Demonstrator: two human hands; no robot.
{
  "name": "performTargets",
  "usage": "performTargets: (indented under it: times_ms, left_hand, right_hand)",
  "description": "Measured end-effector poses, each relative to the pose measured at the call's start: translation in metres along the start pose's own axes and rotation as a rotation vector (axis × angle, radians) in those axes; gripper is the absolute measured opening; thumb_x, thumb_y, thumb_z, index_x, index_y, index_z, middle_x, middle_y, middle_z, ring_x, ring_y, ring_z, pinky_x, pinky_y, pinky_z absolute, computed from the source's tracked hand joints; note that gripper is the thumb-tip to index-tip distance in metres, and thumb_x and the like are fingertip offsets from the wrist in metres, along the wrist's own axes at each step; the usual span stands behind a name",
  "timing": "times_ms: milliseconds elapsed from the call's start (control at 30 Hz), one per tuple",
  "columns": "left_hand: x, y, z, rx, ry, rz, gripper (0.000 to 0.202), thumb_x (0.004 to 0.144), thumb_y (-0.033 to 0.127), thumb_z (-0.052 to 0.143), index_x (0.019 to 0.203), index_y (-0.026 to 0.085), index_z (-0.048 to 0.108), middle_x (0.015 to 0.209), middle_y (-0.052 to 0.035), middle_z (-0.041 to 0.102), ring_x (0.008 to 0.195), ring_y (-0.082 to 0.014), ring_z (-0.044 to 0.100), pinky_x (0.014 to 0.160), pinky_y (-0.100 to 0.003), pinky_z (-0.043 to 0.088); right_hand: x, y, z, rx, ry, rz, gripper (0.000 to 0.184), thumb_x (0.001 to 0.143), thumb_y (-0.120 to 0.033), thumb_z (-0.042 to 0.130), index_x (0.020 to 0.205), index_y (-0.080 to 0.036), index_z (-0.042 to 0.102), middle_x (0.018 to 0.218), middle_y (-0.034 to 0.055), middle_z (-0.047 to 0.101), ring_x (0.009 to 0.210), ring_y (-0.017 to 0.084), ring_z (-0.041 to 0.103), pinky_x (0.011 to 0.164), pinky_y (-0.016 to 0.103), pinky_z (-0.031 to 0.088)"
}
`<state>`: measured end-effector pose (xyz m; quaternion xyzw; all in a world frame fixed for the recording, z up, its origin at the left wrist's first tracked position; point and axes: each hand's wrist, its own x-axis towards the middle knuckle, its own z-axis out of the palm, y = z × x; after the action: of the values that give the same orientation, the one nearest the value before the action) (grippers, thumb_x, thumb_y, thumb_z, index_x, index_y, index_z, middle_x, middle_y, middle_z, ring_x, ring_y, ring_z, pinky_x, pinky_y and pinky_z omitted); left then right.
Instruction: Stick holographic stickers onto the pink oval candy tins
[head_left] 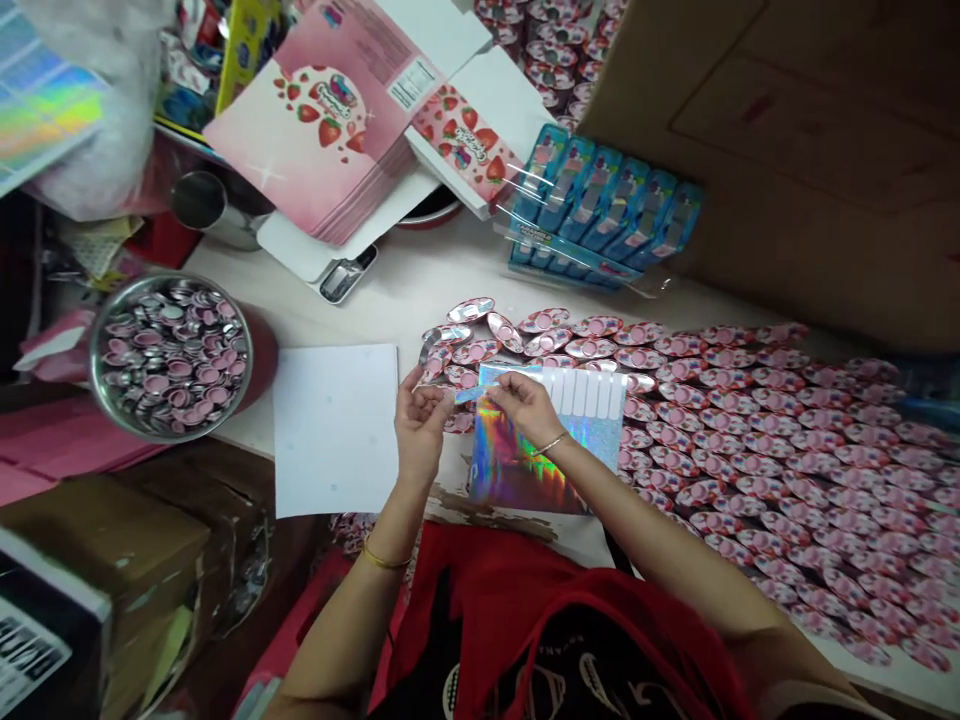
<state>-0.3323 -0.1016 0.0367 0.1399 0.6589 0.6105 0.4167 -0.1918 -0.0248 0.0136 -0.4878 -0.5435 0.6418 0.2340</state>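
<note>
Strip: small holographic sticker, held level between my two hands, just above the top-left corner of the sticker sheet, table centre. My left hand is at the strip's 9 o'clock end, thumb and fingertips pinched shut on it, other fingers curled; can't tell if anything else is in that hand. My right hand is at the 3 o'clock end, thumb and forefinger closed on the strip, palm down, resting over the sheet. A thin bangle on each wrist.

Sheet: holographic, lying flat, with a row of peeled white slots along its 12 o'clock edge.

At 9 o'clock of the sheet, just beside my left hand: white paper, flat on the table.

From 12 to 4 o'clock: pink ovals, foil-edged, spread in overlapping rows over the table.

Far 9 o'clock: steel bowl full of round pink and silver caps.

At 11 o'clock: stack of pink strawberry cartons, folded flat.

At 1 o'clock: blue packs in clear wrap, against cardboard.

At 7 o'clock, below table level: brown box.
</note>
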Motion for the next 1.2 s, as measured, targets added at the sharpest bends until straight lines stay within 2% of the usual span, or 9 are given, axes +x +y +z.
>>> performTargets:
  times_ms: [133, 267, 433, 633, 833, 967, 1033, 1100, 1200]
  left_hand:
    - [0.018, -0.010, -0.012, 0.121, 0.160, 0.075, 0.061, 0.072, 0.023, 0.074, 0.127, 0.023, 0.049, 0.076, 0.0045, 0.057, 0.070, -0.0088, 0.055, 0.071, -0.022, 0.047]
    - [0.037, -0.027, -0.020, 0.221, 0.304, 0.130, 0.063, 0.073, 0.021, 0.069, 0.130, 0.021, 0.044, 0.076, 0.0046, 0.055, 0.070, -0.0093, 0.053, 0.072, -0.023, 0.045]
    - [0.047, -0.046, -0.024, 0.362, 0.384, 0.169, 0.062, 0.075, 0.020, 0.064, 0.133, 0.022, 0.042, 0.074, 0.0052, 0.053, 0.074, -0.0113, 0.056, 0.082, -0.027, 0.045]
    - [0.047, -0.051, -0.024, 0.553, 0.376, 0.164, 0.063, 0.078, 0.022, 0.061, 0.138, 0.024, 0.040, 0.078, 0.0035, 0.058, 0.075, -0.0137, 0.057, 0.089, -0.034, 0.042]
    - [0.055, -0.057, -0.026, 0.784, 0.339, 0.202, 0.067, 0.076, 0.022, 0.059, 0.140, 0.019, 0.039, 0.078, 0.0033, 0.056, 0.074, -0.0161, 0.055, 0.096, -0.041, 0.034]
    - [0.056, -0.057, -0.037, 0.742, 0.377, 0.255, 0.066, 0.073, 0.019, 0.061, 0.136, 0.018, 0.041, 0.090, -0.0004, 0.053, 0.082, -0.0171, 0.053, 0.093, -0.039, 0.036]
    - [0.052, -0.047, -0.043, 0.681, 0.383, 0.307, 0.051, 0.073, 0.020, 0.063, 0.122, 0.018, 0.050, 0.099, -0.0036, 0.052, 0.090, -0.0182, 0.052, 0.090, -0.036, 0.038]
    - [0.046, -0.028, -0.044, 0.627, 0.341, 0.348, 0.031, 0.074, 0.024, 0.066, 0.103, 0.020, 0.056, 0.103, -0.0046, 0.052, 0.098, -0.0192, 0.051, 0.086, -0.033, 0.039]
    - [0.038, 0.009, -0.035, 0.533, 0.146, 0.324, 0.018, 0.077, 0.031, 0.068, 0.087, 0.021, 0.057, 0.100, -0.0028, 0.054, 0.098, -0.0179, 0.052, 0.080, -0.030, 0.038]
  right_hand:
    - [0.023, -0.019, 0.017, -0.436, 0.024, -0.194, 0.026, 0.088, -0.039, 0.055, 0.070, -0.021, 0.057, 0.073, 0.0017, 0.056, 0.079, 0.019, 0.050, 0.077, 0.032, 0.036]
    - [0.053, -0.029, 0.037, -0.795, -0.040, -0.281, 0.019, 0.090, -0.032, 0.056, 0.079, -0.020, 0.065, 0.089, 0.0060, 0.064, 0.095, 0.023, 0.050, 0.084, 0.036, 0.032]
    - [0.076, -0.024, 0.052, -1.007, -0.124, -0.364, 0.024, 0.094, -0.026, 0.048, 0.083, -0.018, 0.067, 0.097, 0.0100, 0.065, 0.099, 0.025, 0.048, 0.084, 0.039, 0.030]
    - [0.083, -0.016, 0.056, -1.132, -0.184, -0.449, 0.029, 0.096, -0.024, 0.042, 0.087, -0.016, 0.068, 0.098, 0.0127, 0.065, 0.101, 0.028, 0.047, 0.085, 0.041, 0.029]
    - [0.084, -0.010, 0.058, -1.115, -0.188, -0.427, 0.022, 0.092, -0.020, 0.046, 0.103, -0.015, 0.065, 0.106, 0.0140, 0.065, 0.104, 0.029, 0.047, 0.090, 0.042, 0.029]
    - [0.081, -0.009, 0.057, -0.987, -0.148, -0.426, 0.038, 0.088, -0.015, 0.048, 0.126, -0.016, 0.056, 0.119, 0.0130, 0.063, 0.110, 0.029, 0.047, 0.092, 0.041, 0.032]
    - [0.076, -0.009, 0.053, -0.887, -0.061, -0.427, 0.039, 0.091, -0.019, 0.046, 0.129, -0.016, 0.053, 0.120, 0.0129, 0.062, 0.110, 0.028, 0.049, 0.094, 0.041, 0.034]
    - [0.067, -0.011, 0.046, -0.737, 0.074, -0.420, 0.035, 0.095, -0.030, 0.045, 0.127, -0.017, 0.055, 0.119, 0.0126, 0.061, 0.110, 0.026, 0.050, 0.096, 0.040, 0.036]
    - [0.050, -0.013, 0.031, -0.487, 0.243, -0.364, 0.039, 0.096, -0.049, 0.043, 0.116, -0.021, 0.059, 0.113, 0.0106, 0.062, 0.109, 0.024, 0.053, 0.098, 0.040, 0.039]
